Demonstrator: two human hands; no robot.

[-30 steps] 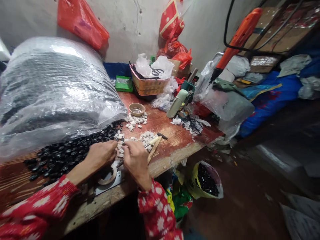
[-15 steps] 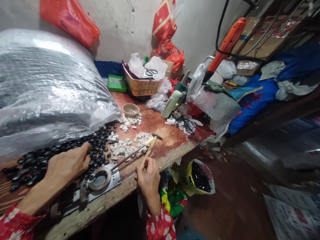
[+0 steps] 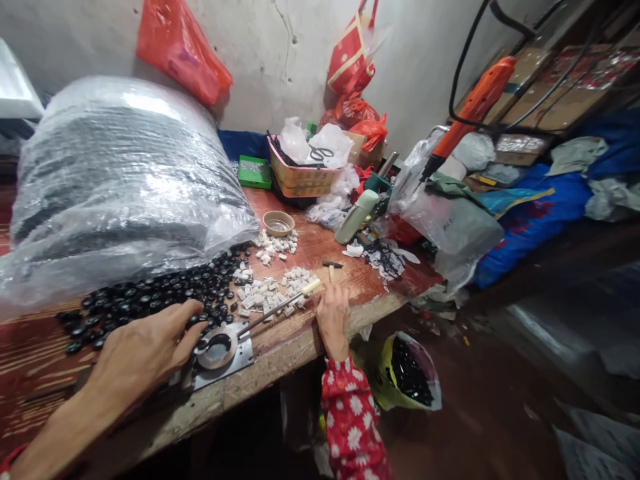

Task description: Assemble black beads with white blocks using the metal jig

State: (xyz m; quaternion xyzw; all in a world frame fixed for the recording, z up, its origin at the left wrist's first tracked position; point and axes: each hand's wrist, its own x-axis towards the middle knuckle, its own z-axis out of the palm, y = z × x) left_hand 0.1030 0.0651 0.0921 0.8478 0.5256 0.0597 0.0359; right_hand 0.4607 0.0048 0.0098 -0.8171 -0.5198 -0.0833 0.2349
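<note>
My right hand [image 3: 334, 313] is closed around the wooden handle of a small hammer [image 3: 332, 265], whose dark head lies on the table. My left hand [image 3: 145, 343] hovers by a heap of black round parts [image 3: 165, 283], thumb and forefinger apart; any small part between them cannot be made out. Just right of its fingertips is a pale ring [image 3: 217, 350] on a metal plate [image 3: 244, 347] at the table edge. A thin metal rod [image 3: 273, 311] with a cream tip slants from the ring toward the hammer, past a pile of small white pieces [image 3: 265, 293].
A large clear bag [image 3: 130, 180] of dark items fills the left side. Behind stand a shallow round dish [image 3: 279, 223], a basket [image 3: 305, 180] and a pale green flask [image 3: 356, 217]. An orange electric screwdriver [image 3: 475, 107] hangs at right. Below the edge is a sack of black parts [image 3: 435, 393].
The view has shifted left, so the scene sits further right. My right hand has slid up the hammer's handle toward its head. My left hand has come slightly nearer the ring.
</note>
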